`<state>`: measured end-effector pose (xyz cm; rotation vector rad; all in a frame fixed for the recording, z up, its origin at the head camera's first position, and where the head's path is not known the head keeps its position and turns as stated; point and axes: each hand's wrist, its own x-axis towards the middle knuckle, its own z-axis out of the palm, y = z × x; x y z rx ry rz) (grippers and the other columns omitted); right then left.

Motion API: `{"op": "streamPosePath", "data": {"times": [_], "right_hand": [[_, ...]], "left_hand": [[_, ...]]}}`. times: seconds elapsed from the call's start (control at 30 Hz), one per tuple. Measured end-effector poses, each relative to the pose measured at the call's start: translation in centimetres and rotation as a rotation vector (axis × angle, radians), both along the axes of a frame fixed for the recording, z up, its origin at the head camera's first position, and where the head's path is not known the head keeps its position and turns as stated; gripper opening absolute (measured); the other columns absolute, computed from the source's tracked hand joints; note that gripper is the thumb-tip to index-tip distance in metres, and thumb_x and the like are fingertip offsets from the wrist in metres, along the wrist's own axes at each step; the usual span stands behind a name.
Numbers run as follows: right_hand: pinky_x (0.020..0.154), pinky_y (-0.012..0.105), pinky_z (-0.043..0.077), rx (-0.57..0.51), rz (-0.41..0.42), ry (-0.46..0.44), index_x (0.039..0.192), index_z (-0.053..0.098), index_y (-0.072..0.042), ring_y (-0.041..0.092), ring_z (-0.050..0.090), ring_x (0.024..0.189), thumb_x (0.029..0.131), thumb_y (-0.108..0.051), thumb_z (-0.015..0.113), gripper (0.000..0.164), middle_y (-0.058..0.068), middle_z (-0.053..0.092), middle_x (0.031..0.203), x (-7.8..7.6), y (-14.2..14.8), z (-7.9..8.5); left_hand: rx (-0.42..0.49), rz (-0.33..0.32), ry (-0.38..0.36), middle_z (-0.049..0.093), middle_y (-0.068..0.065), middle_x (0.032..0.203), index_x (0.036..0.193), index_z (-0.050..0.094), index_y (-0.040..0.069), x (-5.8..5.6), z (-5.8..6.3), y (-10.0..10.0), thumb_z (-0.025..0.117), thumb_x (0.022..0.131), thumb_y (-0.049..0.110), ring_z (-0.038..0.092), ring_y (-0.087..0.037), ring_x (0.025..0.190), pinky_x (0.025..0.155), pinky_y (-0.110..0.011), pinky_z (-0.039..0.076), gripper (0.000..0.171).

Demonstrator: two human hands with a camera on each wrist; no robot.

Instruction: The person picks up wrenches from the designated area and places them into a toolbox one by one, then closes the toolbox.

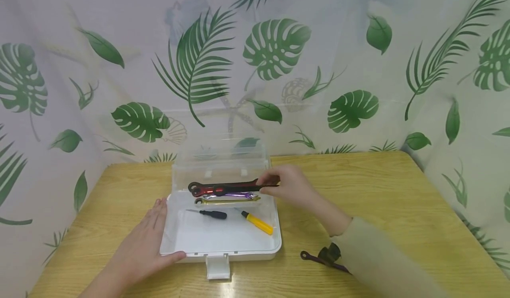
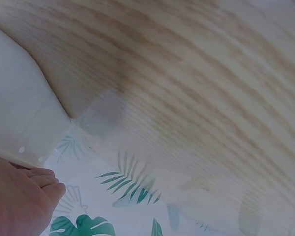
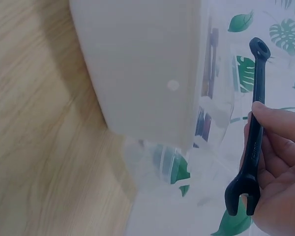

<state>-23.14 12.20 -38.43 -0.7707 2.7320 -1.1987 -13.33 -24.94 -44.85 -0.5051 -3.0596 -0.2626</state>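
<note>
My right hand (image 1: pixel 288 185) pinches a black combination wrench (image 3: pixel 257 118) by its shank, over the back of a white toolbox (image 1: pixel 219 257). In the right wrist view its ring end points up and its open end down. Under it in the head view, a red wrench (image 1: pixel 209 191), a purple wrench (image 1: pixel 239 195) and a gold wrench (image 1: pixel 227 202) lie side by side along the back of the box. My left hand (image 1: pixel 141 242) rests against the box's left side, fingers extended along it and thumb at the front rim.
Inside the box lie a black-handled screwdriver (image 1: pixel 215 214) and a yellow-handled tool (image 1: pixel 259 224). Its clear lid (image 1: pixel 221 156) stands open at the back, before a leaf-print cloth. A dark purple wrench (image 1: pixel 312 258) lies on the wooden table (image 1: pixel 338 178), partly behind the right sleeve.
</note>
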Motion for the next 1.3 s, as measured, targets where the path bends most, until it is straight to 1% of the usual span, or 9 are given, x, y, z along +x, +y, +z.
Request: {"op": "streamPosePath", "data": {"times": [0.23, 0.5, 0.7, 0.9, 1.07, 1.3], "right_hand": [[0.078, 0.021, 0.061, -0.011, 0.030, -0.015, 0.100, 0.079, -0.004, 0.012, 0.070, 0.085, 0.091, 0.000, 0.081, 0.010, 0.007, 0.080, 0.098, -0.4, -1.6, 0.4], [0.075, 0.019, 0.059, 0.030, 0.051, -0.008, 0.101, 0.080, -0.004, 0.010, 0.069, 0.082, 0.092, -0.001, 0.079, 0.010, 0.007, 0.080, 0.098, -0.7, -3.7, 0.4], [0.075, 0.019, 0.060, 0.063, 0.065, -0.013, 0.101, 0.081, -0.006, 0.010, 0.069, 0.082, 0.093, -0.001, 0.079, 0.009, 0.007, 0.081, 0.097, -0.5, -5.4, 0.3], [0.074, 0.017, 0.058, 0.074, 0.062, -0.006, 0.098, 0.081, -0.007, 0.012, 0.066, 0.080, 0.091, 0.000, 0.081, 0.009, 0.005, 0.080, 0.095, -0.4, -6.7, -0.2], [0.073, 0.016, 0.057, 0.086, 0.046, 0.009, 0.095, 0.081, -0.009, 0.013, 0.063, 0.080, 0.090, 0.000, 0.082, 0.010, 0.005, 0.079, 0.094, -0.3, -7.2, -0.7], [0.076, 0.020, 0.060, 0.065, 0.034, -0.021, 0.096, 0.082, -0.007, 0.013, 0.065, 0.081, 0.091, 0.002, 0.080, 0.011, 0.006, 0.080, 0.095, -0.3, -7.3, -1.3]], "left_hand": [[0.008, 0.004, -0.007, 0.025, -0.034, 0.171, 0.162, 0.020, -0.015, 0.0, 0.0, 0.1, 0.067, 0.084, 0.081, 0.030, -0.051, 0.158, 0.126, -0.061, 0.036, 0.132], [0.009, -0.012, 0.020, 0.025, -0.034, 0.171, 0.162, 0.020, -0.015, 0.0, -0.1, -0.1, 0.069, 0.085, 0.078, 0.030, -0.051, 0.158, 0.126, -0.061, 0.036, 0.131], [0.003, -0.015, 0.030, 0.025, -0.034, 0.171, 0.162, 0.021, -0.015, 0.0, -0.3, -0.1, 0.069, 0.085, 0.079, 0.031, -0.050, 0.158, 0.126, -0.061, 0.036, 0.131], [0.003, -0.009, 0.018, 0.025, -0.034, 0.170, 0.162, 0.020, -0.015, 0.1, -0.3, 0.0, 0.068, 0.084, 0.081, 0.031, -0.051, 0.157, 0.126, -0.061, 0.037, 0.133], [0.006, -0.004, 0.008, 0.025, -0.034, 0.171, 0.163, 0.019, -0.015, 0.1, -0.3, 0.0, 0.067, 0.084, 0.081, 0.031, -0.051, 0.157, 0.126, -0.061, 0.036, 0.133], [0.007, 0.003, -0.005, 0.026, -0.035, 0.170, 0.162, 0.020, -0.015, 0.1, -0.1, 0.1, 0.067, 0.083, 0.082, 0.031, -0.052, 0.157, 0.126, -0.062, 0.037, 0.133]]}}
